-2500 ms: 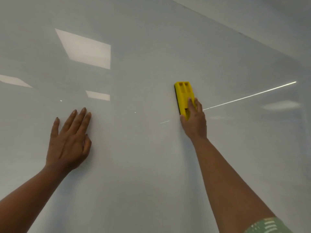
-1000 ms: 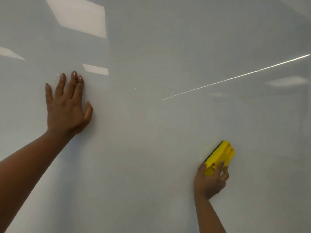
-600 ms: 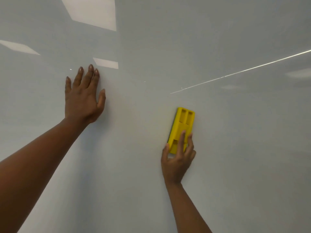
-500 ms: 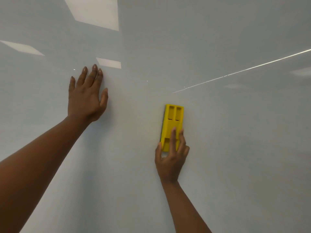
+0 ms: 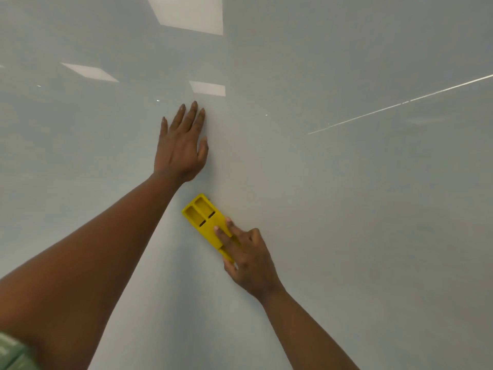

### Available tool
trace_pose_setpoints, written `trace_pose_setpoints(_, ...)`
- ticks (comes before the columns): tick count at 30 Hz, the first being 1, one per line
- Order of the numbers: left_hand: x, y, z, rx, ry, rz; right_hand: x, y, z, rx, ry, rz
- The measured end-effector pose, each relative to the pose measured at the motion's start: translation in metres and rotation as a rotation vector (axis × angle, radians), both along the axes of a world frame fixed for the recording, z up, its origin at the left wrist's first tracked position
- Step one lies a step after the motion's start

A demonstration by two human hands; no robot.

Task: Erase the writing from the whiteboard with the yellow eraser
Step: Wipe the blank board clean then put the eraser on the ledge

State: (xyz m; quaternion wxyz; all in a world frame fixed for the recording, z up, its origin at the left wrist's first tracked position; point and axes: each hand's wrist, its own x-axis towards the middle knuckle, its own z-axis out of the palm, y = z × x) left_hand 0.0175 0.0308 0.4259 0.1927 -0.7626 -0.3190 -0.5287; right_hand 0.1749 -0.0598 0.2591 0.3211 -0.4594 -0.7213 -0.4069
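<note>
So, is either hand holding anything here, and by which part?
The right hand grips the yellow eraser by its lower end. The left hand holds nothing, flat on the whiteboard.

Three pale rectangles of reflected ceiling light sit on the glossy surface: a large panel [image 5: 190, 13] cut by the top edge, a flatter panel [image 5: 89, 72] at left, and a small panel [image 5: 208, 88] near the middle. A thin bright streak [image 5: 400, 104] runs aslant from the right edge down toward the centre, broken in a few spots. Tiny bright specks show at [image 5: 158, 100], [image 5: 266, 115] and [image 5: 39, 86]. A bit of pale green sleeve [image 5: 12, 355] with lighter stripes fills the bottom-left corner, blurred
</note>
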Motion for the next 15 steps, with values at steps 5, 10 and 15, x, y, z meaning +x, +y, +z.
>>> trace_pose_setpoints(5, -0.011, 0.001, -0.025, 0.014, -0.015, 0.017, 0.000, -0.006, 0.004, -0.148, 0.000, 0.050)
trace_pose_setpoints(10, -0.020, 0.001, -0.049, 0.046, -0.044, -0.020, 0.011, -0.010, 0.003, -0.213, 0.086, 0.101)
trace_pose_setpoints(15, -0.025, 0.002, -0.080, 0.095, -0.006, -0.044, 0.015, -0.016, -0.031, -0.275, 0.150, 0.134)
